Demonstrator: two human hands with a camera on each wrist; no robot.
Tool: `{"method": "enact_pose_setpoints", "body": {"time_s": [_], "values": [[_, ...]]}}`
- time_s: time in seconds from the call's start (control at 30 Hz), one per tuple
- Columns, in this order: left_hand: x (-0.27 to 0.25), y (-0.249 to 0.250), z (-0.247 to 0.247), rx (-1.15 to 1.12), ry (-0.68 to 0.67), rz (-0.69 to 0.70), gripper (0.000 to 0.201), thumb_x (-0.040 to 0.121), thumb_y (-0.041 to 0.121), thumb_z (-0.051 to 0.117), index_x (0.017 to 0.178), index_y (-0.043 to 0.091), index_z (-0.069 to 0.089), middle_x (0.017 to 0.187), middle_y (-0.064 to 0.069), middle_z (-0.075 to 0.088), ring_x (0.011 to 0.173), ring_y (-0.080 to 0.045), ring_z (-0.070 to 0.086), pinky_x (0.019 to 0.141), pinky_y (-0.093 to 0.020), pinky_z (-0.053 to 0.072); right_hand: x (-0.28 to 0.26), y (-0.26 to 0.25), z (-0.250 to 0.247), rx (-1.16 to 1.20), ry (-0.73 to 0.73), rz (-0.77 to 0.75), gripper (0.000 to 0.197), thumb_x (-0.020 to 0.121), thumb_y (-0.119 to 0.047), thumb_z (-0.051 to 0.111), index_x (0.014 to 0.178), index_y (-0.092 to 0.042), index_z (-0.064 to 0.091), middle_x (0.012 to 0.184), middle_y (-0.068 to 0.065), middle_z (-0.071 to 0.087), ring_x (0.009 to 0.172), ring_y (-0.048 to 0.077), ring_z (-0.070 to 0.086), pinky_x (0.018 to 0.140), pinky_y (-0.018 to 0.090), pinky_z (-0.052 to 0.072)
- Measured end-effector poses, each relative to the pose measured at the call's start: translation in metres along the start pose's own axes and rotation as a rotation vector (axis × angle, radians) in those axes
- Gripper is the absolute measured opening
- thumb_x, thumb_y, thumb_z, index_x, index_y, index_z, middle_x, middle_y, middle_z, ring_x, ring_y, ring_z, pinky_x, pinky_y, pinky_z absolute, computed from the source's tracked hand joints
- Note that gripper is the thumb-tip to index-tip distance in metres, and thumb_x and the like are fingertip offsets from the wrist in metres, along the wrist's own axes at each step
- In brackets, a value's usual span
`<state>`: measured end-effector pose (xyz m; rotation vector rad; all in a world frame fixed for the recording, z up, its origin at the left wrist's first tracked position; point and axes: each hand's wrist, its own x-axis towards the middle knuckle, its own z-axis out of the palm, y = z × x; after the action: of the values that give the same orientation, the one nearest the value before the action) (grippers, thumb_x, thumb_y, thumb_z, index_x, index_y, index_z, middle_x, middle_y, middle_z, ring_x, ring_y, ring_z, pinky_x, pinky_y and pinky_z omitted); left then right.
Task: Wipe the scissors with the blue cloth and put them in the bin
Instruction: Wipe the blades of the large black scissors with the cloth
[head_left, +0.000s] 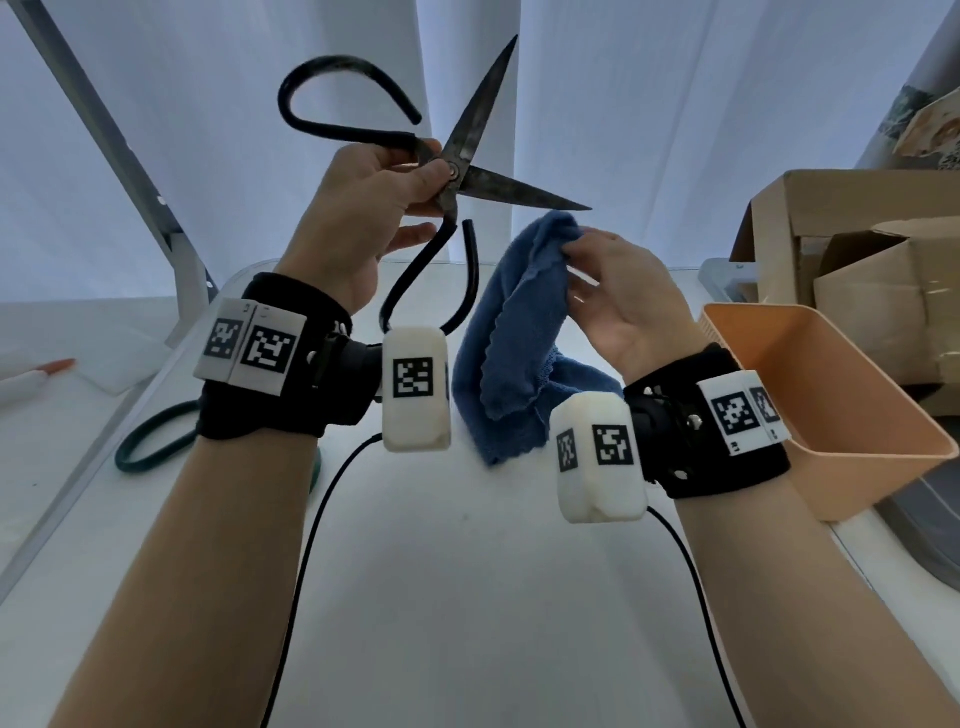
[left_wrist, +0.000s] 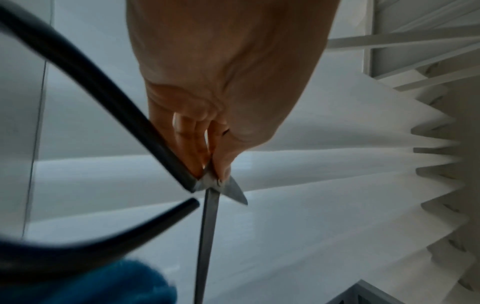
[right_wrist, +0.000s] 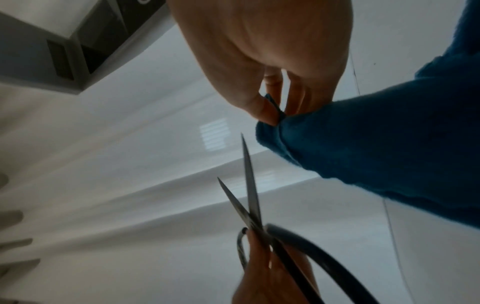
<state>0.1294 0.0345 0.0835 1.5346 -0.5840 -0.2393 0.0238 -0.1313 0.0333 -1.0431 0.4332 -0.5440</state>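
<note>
Above the worktop, the left hand pinches the scissors at their pivot, blades spread apart. Just beside, the right hand pinches the hanging blue cloth. The bin sits at the worktop's right edge.

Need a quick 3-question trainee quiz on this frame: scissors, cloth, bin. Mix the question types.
1. True or false: the scissors are in the bin.
2. Which of the hands pinches the cloth? A) left hand B) right hand
3. Fill in: the blades are ____ (open/closed).

Key: 1 false, the left hand holds them near the pivot, up in the air; 2 B; 3 open.
</note>
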Motion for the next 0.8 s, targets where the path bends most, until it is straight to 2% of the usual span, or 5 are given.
{"method": "enact_pose_setpoints", "body": {"time_s": [0.2, 0.4, 0.53, 0.63, 0.8], "values": [[-0.001, 0.001, -0.007, 0.044, -0.113, -0.028, 0.020, 0.099, 0.007, 0.056, 0.118, 0.004, 0.061, 0.094, -0.008, 0.066, 0.077, -0.013, 0.064, 0.068, -0.029, 0.058, -0.001, -0.013, -0.004, 0.182, -0.001, -0.019, 0.018, 0.089, 0.009, 0.050, 0.092, -0.006, 0.059, 0.078, 0.009, 0.064, 0.070, 0.023, 0.067, 0.081, 0.036, 0.059], [-0.003, -0.002, 0.003, 0.161, -0.171, -0.034, 0.027, 0.096, 0.005, 0.060, 0.123, 0.004, 0.061, 0.097, -0.008, 0.068, 0.073, -0.011, 0.065, 0.067, -0.028, 0.058, -0.008, -0.011, 0.006, -0.042, -0.217, -0.078, 0.024, 0.088, 0.005, 0.047, 0.083, -0.017, 0.054, 0.078, 0.001, 0.058, 0.074, 0.018, 0.058, 0.063, 0.026, 0.046], [-0.004, -0.003, 0.002, 0.196, -0.193, -0.042, 0.025, 0.097, 0.005, 0.059, 0.121, 0.006, 0.062, 0.093, -0.004, 0.068, 0.071, -0.008, 0.065, 0.064, -0.025, 0.057, -0.010, -0.017, 0.004, -0.199, -0.319, -0.068, 0.017, 0.087, -0.001, 0.048, 0.077, -0.014, 0.055, 0.073, 0.000, 0.058, 0.075, 0.020, 0.061, 0.073, 0.029, 0.052], [-0.005, -0.003, 0.002, 0.216, -0.197, -0.042, 0.022, 0.097, 0.005, 0.059, 0.118, 0.006, 0.062, 0.091, -0.004, 0.067, 0.066, -0.007, 0.064, 0.061, -0.023, 0.056, -0.012, -0.020, 0.002, -0.213, -0.342, -0.047, 0.031, 0.091, -0.005, 0.046, 0.069, -0.014, 0.066, 0.075, 0.003, 0.067, 0.078, 0.022, 0.066, 0.081, 0.032, 0.054], [-0.005, -0.002, 0.004, 0.242, -0.188, -0.035, 0.020, 0.097, 0.003, 0.058, 0.116, 0.007, 0.062, 0.090, -0.004, 0.065, 0.061, -0.004, 0.063, 0.057, -0.019, 0.054, -0.013, -0.015, 0.004, -0.233, -0.366, -0.062, 0.032, 0.093, -0.003, 0.044, 0.087, -0.006, 0.074, 0.097, 0.013, 0.074, 0.086, 0.021, 0.069, 0.089, 0.035, 0.057]]}}
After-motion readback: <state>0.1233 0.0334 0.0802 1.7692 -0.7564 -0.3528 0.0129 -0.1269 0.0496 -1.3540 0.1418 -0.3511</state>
